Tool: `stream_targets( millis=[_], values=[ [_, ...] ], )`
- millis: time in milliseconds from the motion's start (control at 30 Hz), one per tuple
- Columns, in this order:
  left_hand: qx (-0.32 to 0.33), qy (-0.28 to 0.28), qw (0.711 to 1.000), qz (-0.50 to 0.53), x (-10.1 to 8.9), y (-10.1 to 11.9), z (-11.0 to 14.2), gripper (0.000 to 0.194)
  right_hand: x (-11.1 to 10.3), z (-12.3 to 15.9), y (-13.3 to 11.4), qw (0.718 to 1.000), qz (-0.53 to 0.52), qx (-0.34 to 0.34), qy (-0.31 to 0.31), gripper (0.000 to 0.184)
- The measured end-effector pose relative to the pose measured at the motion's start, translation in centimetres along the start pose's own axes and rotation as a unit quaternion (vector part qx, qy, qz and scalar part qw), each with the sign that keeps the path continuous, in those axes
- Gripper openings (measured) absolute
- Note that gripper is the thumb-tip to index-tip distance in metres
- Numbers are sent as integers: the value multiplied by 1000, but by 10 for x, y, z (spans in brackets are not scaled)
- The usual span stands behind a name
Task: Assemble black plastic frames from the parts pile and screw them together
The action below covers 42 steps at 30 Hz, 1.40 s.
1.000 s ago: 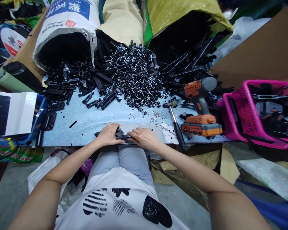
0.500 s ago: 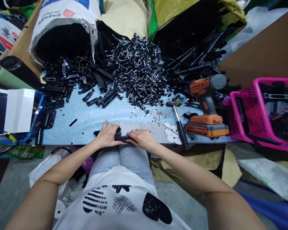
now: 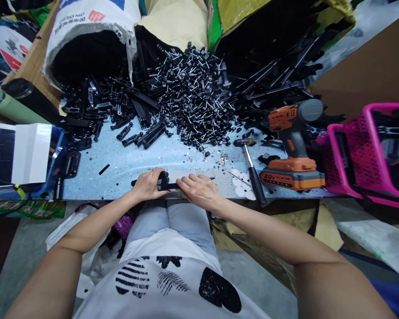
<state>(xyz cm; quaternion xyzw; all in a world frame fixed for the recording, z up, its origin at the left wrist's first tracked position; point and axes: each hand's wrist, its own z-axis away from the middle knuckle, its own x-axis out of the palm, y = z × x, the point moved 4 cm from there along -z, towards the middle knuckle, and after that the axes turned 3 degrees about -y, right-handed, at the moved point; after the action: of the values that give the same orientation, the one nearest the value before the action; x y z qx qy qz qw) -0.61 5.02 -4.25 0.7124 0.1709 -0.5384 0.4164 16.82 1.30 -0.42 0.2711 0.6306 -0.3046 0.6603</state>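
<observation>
At the bench's front edge, my left hand (image 3: 148, 184) is closed around one end of a black plastic part (image 3: 167, 182), thumb on the near side. A dark tip of something sticks out left of that hand. My right hand (image 3: 199, 191) has its fingers curled over the right end of the same part. Past its knuckles a thin dark point shows; whether it belongs to the part I cannot tell. A metal plate (image 3: 204, 174) lies under and beyond the hands. The palms hide much of the part.
Right of my hands lie a hammer (image 3: 255, 181), white discs (image 3: 241, 178) and an orange cordless drill (image 3: 292, 170). A pink basket (image 3: 359, 141) stands further right. Behind are a pile of black-headed pins (image 3: 199, 102) and loose black parts (image 3: 153, 135). A blue bin (image 3: 57, 148) is at left.
The thin dark point now shows beyond my right hand, and more of the black part is visible between the hands. The whole view has shifted slightly; both hands keep their grip.
</observation>
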Motion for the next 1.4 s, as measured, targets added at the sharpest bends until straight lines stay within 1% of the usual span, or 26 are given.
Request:
stream_targets(
  millis=[67,133,200,233,267,333,367,467,500,600,633,700,767,867,967,1033,1100,1200,1300,1400],
  values=[
    [-7,-21,1000,11,-1,-1,-5,67,0,-2,2,1000,-8,2,-13,35],
    [-14,-84,996,23,0,-5,-16,69,6,-4,10,999,-34,9,-38,38],
    [-4,-158,987,38,1,-9,-31,68,17,-8,20,995,-75,20,-66,42],
    [8,-177,983,45,-2,-12,-38,66,24,-10,26,992,-98,24,-78,44],
    [23,-179,982,50,-6,-14,-44,63,31,-12,31,989,-120,26,-86,45],
    [44,-156,985,60,-18,-20,-47,61,45,-15,40,982,-158,35,-94,46],
    [45,-143,987,60,-24,-23,-44,64,50,-17,44,979,-173,39,-97,47],
    [32,-120,992,25,-34,-29,-18,78,58,-20,50,973,-203,46,-104,49],
    [32,-111,993,2,-33,-30,-8,77,58,-21,52,971,-211,47,-105,50],
    [47,-87,994,-53,-23,-31,20,60,50,-24,62,962,-251,71,-79,49],
    [58,-84,993,-59,-17,-32,26,59,46,-24,66,957,-270,86,-63,48],
    [87,-78,991,-65,-6,-33,34,64,39,-25,73,944,-309,112,-36,46],
    [116,-71,988,-65,2,-34,37,62,35,-24,77,933,-336,127,-22,44],
    [138,-70,987,-50,5,-35,39,50,32,-19,79,921,-363,143,-12,43],
    [136,-63,988,-21,-1,-39,37,41,32,-14,78,904,-396,161,-9,45],
    [110,-43,993,-1,-9,-44,32,31,32,-14,75,896,-411,166,-15,48],
    [73,-28,997,11,-16,-51,25,28,33,-19,71,898,-408,165,-23,51],
    [34,-33,999,4,-22,-56,15,31,38,-30,63,913,-377,154,-35,53],
    [19,-38,999,-21,-22,-56,12,32,45,-39,53,933,-329,129,-61,58],
    [19,-26,999,-39,-22,-52,16,33,53,-40,45,955,-257,115,-95,60]
  ],
)
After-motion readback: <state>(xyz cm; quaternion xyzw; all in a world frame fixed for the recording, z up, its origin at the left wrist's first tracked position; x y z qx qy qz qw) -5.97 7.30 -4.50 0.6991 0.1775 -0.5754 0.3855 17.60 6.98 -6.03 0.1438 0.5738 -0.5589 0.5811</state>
